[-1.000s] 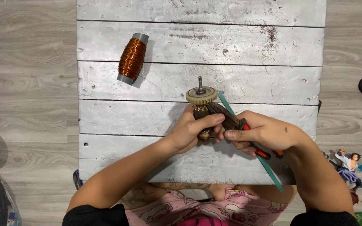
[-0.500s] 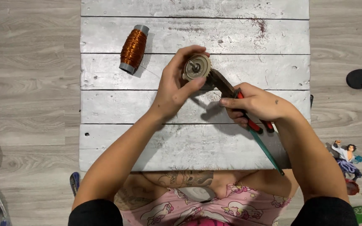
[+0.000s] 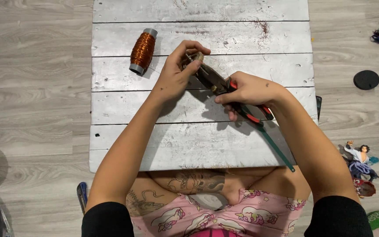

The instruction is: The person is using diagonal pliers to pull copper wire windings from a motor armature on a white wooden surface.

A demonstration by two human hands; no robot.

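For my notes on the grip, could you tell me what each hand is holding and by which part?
The left hand wraps the small round metal part around its body. The right hand holds the pliers by their red-and-black handles.

Small part [image 3: 194, 57] mostly hidden by left hand [image 3: 176, 74], plier tips unseen

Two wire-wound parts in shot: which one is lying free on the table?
The copper wire spool, on its side on the white plank table, untouched. The other, the small motor part, is gripped by the left hand with pliers on it.
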